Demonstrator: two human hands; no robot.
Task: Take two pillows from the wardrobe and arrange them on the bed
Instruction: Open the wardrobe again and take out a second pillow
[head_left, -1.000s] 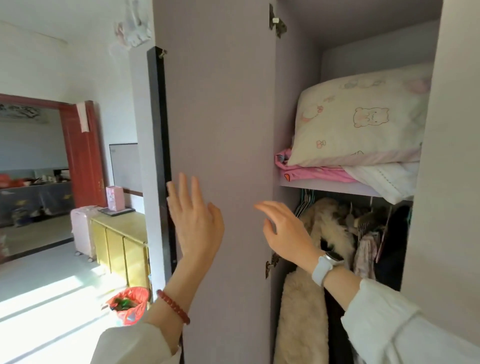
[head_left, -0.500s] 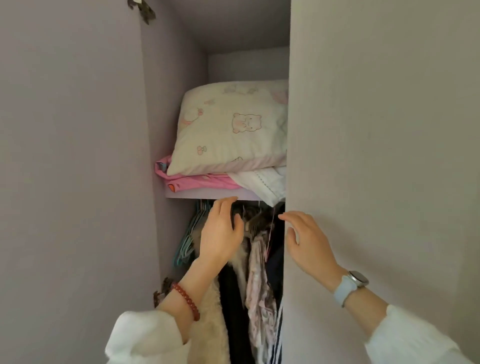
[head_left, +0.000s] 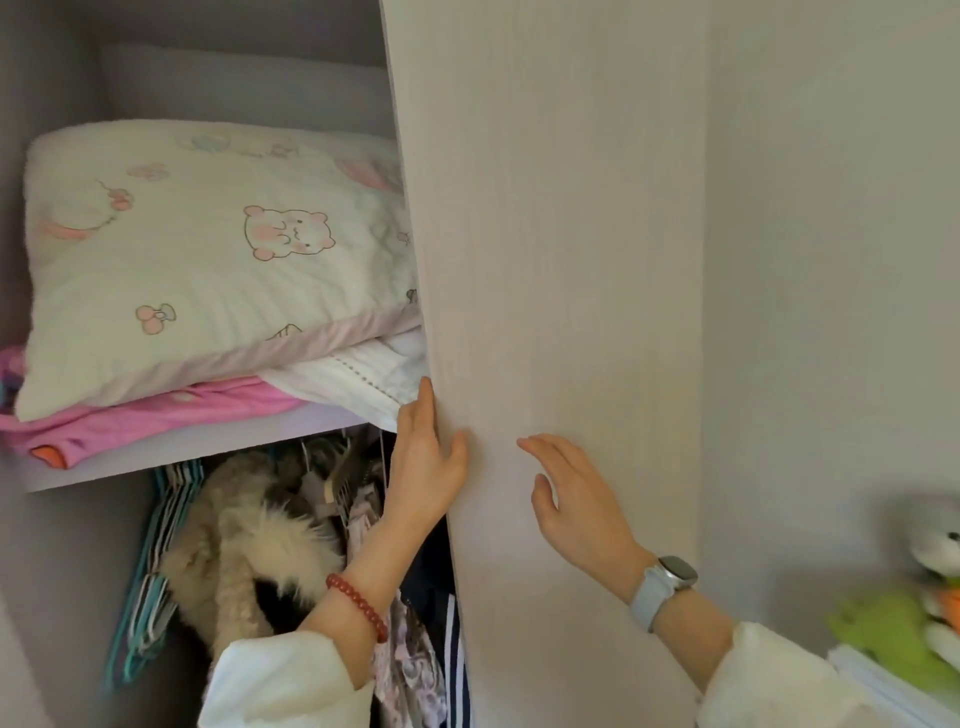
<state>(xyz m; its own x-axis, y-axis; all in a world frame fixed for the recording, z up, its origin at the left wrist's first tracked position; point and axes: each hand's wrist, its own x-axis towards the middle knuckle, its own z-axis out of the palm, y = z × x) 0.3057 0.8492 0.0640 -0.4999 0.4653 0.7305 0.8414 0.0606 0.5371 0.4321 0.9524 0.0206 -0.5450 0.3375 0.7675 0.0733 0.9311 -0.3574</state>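
pillow lies on shelf up-left of left hand gripping door edge; right hand open.

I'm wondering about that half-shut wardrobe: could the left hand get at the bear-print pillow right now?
Probably yes. The left hand grips the door edge just below the shelf, and most of the bear-print pillow lies uncovered above it; the door hides only its right end.
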